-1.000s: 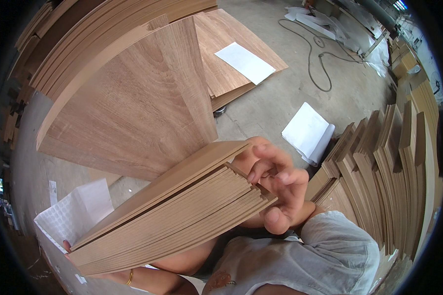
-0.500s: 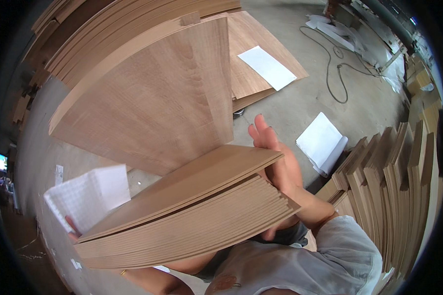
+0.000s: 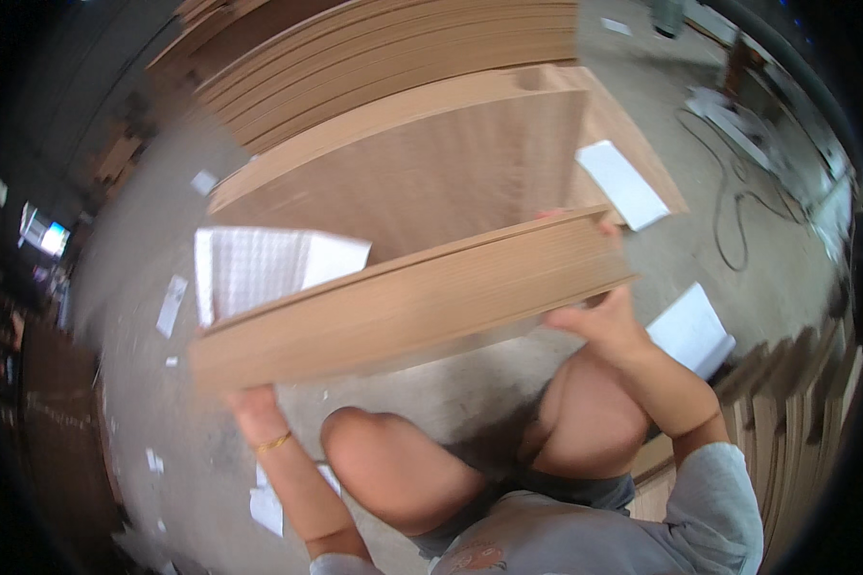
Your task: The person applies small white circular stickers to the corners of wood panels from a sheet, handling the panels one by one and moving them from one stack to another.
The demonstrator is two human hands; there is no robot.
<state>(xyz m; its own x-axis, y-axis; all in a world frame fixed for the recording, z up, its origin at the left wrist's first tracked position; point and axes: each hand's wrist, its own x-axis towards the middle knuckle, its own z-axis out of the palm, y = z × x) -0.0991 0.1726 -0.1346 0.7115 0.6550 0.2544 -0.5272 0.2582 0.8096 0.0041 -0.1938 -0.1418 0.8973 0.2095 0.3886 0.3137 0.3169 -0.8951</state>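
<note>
Before us a large wood-veneer panel (image 3: 431, 182) lies on the concrete floor (image 3: 796, 287), with stacked boards (image 3: 384, 48) behind it. We hold a thick bundle of thin veneer sheets (image 3: 412, 302) level above our knees. Our right hand (image 3: 599, 321) grips its right end, thumb underneath, fingers wrapped over; our left hand (image 3: 251, 401) supports the left end from below, its fingers hidden. A white paper sheet (image 3: 259, 268) rests behind the bundle.

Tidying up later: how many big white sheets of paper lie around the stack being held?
3: one sheet lies behind the held stack of boards at left, one on the boards at upper right, one on the floor beside the right hand. Others may be hidden.
</note>
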